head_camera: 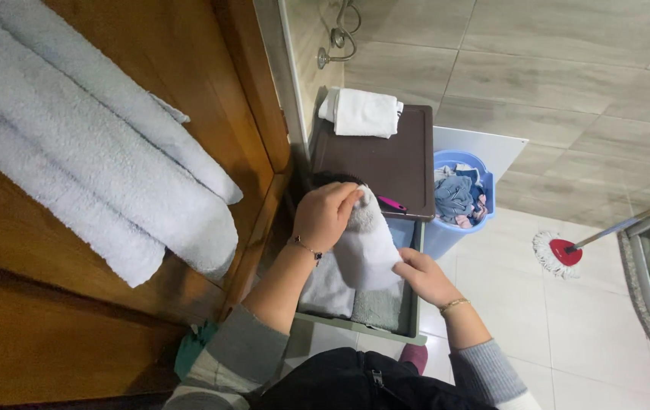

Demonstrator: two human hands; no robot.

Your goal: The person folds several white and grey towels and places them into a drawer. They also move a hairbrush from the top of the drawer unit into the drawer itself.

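Centre frame: our left hand (326, 215) and right hand (424, 273) pinch a pale grey terry towel (367, 247) above an open green drawer (414, 304) (seemingly holding folded towels).

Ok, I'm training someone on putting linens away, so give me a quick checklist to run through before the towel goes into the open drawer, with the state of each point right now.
1. Both hands on the towel: ok. The left hand pinches the top of the white towel, and the right hand holds its lower edge.
2. Drawer open: ok. The green drawer is pulled out under the towel.
3. Room in the drawer: cannot tell. Folded grey towels already lie inside, and the held towel hides the rest.
4. Towel folded neatly: cannot tell. It hangs doubled over.
5. Cabinet top not in the way: ok. The folded white towel sits at its far end.
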